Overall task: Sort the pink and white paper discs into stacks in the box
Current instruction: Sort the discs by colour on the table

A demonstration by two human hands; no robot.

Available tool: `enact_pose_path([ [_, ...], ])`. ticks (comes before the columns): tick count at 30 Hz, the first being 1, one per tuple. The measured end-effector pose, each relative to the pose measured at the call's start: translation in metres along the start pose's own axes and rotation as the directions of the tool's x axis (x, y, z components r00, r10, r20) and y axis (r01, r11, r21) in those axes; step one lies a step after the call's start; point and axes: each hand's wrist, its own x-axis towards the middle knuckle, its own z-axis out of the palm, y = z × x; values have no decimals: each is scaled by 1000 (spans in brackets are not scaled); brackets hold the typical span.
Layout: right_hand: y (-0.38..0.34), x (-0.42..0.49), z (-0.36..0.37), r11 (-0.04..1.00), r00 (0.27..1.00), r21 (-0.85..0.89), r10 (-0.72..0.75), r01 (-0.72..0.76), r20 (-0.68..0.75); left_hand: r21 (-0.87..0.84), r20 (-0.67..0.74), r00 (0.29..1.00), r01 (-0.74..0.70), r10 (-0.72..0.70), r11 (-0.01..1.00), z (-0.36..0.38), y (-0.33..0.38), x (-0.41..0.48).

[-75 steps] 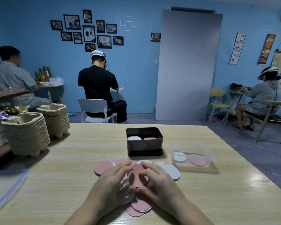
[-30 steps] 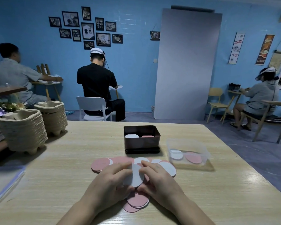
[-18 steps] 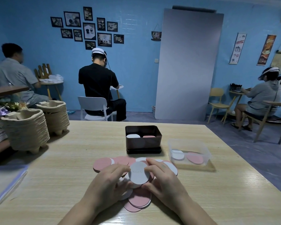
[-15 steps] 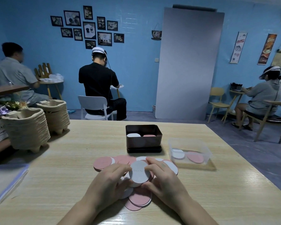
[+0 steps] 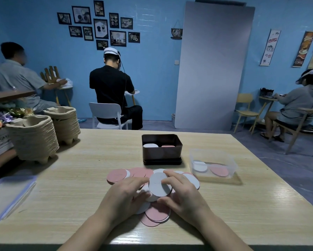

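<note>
A couple of seconds back the two hands were fingering a pink disc on top of the heap; now a white disc [image 5: 159,184] is between them instead, tipped up a little off the others, much as it was half a second ago. The left hand [image 5: 123,194] has its fingers curled in against the disc's left edge, and the right hand [image 5: 182,192] pinches the right side, fingers over the top and thumb below (both partly closed, neither flat). The loose pile [image 5: 156,213] of pink and white discs lies under and around the hands on the wooden table [image 5: 79,178], and the hands hide its middle. Just beyond it stands the dark box [image 5: 162,151], with a white stack [image 5: 150,145] on the left and a pink stack [image 5: 168,146] on the right; its near wall hides how deep they go. To the right of it a clear tub [image 5: 212,160] holds one white and one pink disc. At the left edge lie a blue-rimmed lid [image 5: 7,194] and two stacks of pulp trays [image 5: 32,140]. Other people sit at small tables along the blue wall.
</note>
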Motion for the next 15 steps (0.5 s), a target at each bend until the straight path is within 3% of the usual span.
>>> enact_pose_path([
  [6,-1,3,2,1000,997,-15,4,-3,81,-9,19,1000,-7,7,1000,0,0,1],
  [11,-10,14,1,1000,999,10,4,-5,50,-76,39,997,63,-61,995,-8,-4,2],
  [15,-15,21,5,999,999,35,23,-25,39,-20,-2,995,97,-97,995,-24,-8,2],
])
